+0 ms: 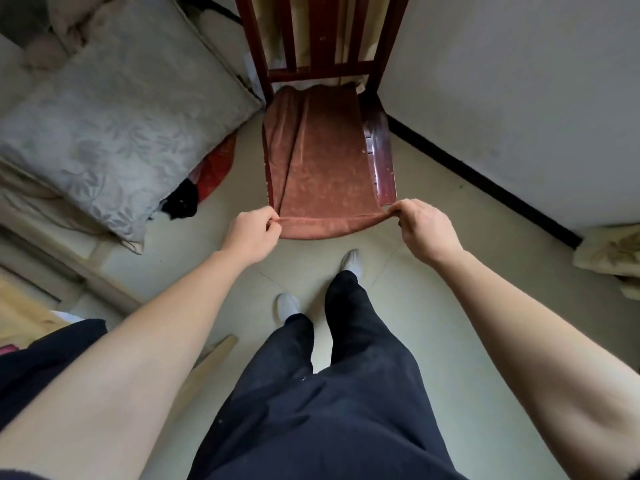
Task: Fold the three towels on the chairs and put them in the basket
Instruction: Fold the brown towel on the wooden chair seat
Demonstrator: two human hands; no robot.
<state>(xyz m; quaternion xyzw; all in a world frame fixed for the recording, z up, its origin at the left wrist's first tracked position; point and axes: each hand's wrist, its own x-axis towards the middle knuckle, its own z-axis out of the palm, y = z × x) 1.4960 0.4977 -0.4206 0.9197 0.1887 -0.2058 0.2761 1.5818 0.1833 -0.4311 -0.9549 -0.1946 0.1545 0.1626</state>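
A rust-brown towel (322,161) lies spread along the seat of a dark red wooden chair (381,157), reaching from the backrest to past the front edge. My left hand (251,233) pinches the towel's near left corner. My right hand (424,228) pinches its near right corner. The near hem is stretched between the two hands and held just off the seat's front edge. Only this one towel is in view, and no basket shows.
A bed with a grey leaf-patterned cover (114,123) stands to the left. Red and black cloth (204,181) lies on the floor beside it. A white wall with a black skirting (485,178) runs on the right. My legs and feet stand on the pale tiled floor (467,323).
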